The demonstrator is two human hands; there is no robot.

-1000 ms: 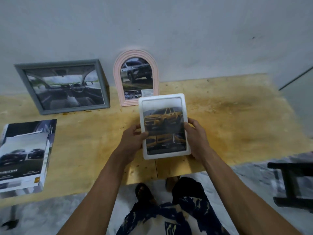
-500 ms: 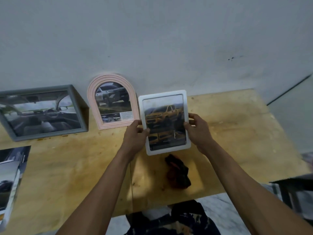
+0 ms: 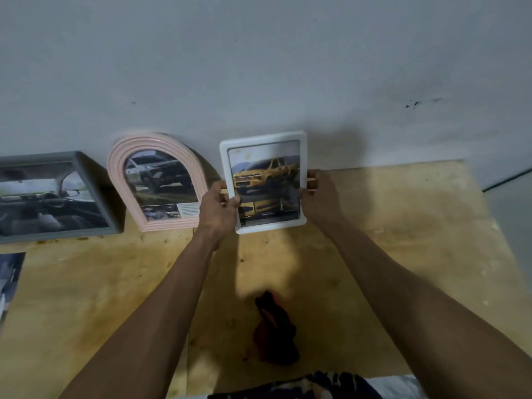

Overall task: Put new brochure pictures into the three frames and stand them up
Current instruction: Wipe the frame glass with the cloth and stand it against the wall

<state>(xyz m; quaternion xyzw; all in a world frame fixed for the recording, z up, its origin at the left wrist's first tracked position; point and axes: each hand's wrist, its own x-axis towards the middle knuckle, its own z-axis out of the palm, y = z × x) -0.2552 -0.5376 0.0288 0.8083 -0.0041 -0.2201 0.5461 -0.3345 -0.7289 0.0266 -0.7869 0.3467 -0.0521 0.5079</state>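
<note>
A white frame (image 3: 264, 145) with a yellow pickup picture stands upright near the wall, at the back of the wooden table (image 3: 403, 240). My left hand (image 3: 217, 208) grips its left edge and my right hand (image 3: 321, 197) grips its right edge. Whether its lower edge touches the table I cannot tell. To its left a pink arched frame (image 3: 115, 168) with a car picture leans against the wall. Further left stands a grey frame (image 3: 86, 168) showing a car interior.
A dark red and black cloth (image 3: 275, 332) lies on the table near the front edge. Brochures (image 3: 10, 272) poke in at the left edge. The grey wall (image 3: 259, 67) runs right behind the frames. The table ends at the right near a floor strip (image 3: 512, 214).
Both hands have carried the white frame away from me, from above the table's front edge to beside the pink frame by the wall. The view has shifted forward.
</note>
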